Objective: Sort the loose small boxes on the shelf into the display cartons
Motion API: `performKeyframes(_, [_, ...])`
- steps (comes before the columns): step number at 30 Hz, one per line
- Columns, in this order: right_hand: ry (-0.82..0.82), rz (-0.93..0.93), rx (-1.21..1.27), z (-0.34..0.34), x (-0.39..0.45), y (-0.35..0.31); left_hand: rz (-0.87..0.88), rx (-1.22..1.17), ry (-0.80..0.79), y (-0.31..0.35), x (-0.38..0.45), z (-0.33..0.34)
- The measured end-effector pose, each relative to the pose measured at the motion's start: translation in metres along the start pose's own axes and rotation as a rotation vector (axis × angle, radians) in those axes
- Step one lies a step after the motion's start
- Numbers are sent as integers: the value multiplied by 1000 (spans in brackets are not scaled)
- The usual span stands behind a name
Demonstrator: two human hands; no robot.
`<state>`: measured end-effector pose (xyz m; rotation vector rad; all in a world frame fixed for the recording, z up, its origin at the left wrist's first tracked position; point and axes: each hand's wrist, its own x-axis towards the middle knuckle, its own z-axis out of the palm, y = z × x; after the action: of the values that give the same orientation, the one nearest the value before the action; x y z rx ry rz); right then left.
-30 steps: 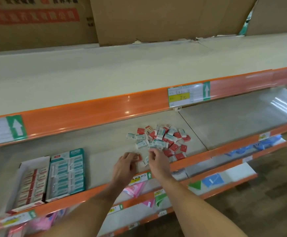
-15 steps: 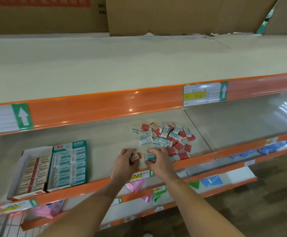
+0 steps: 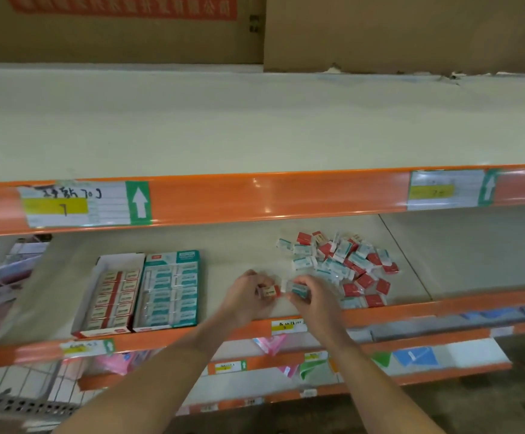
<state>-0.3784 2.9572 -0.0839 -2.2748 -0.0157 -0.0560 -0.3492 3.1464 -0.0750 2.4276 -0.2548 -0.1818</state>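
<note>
Holding one box per hand near the shelf [image 3: 229, 264] front lip: left hand [image 3: 248, 297] has its grip curled round a red box [image 3: 270, 291], right hand [image 3: 312, 297] has fingers pinched on a teal box [image 3: 297, 289]. Likely pre-sorting by colour so each goes straight to its matching carton. Loose pile [image 3: 342, 264] sits just right of the hands, red and teal mixed, lying at all angles. Boxes are small flat cardboard rectangles, glossy, some look film-wrapped. Red-and-white carton [image 3: 111, 296] and teal carton [image 3: 170, 289] stand side by side well left of the pile, open-topped, rows packed flat in two columns. Red carton's far end looks unfilled. Shelf surface matte beige, orange edge strip glossy.
</note>
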Motion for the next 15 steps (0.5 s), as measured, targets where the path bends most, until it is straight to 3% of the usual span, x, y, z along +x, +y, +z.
performKeyframes(7, [-30,-95,34,44,4,-50,23,54,75,-43,-38,-65])
performKeyframes(15, [-100,-273,3,105,5,-109,-82,96,109,-90,-89,-126])
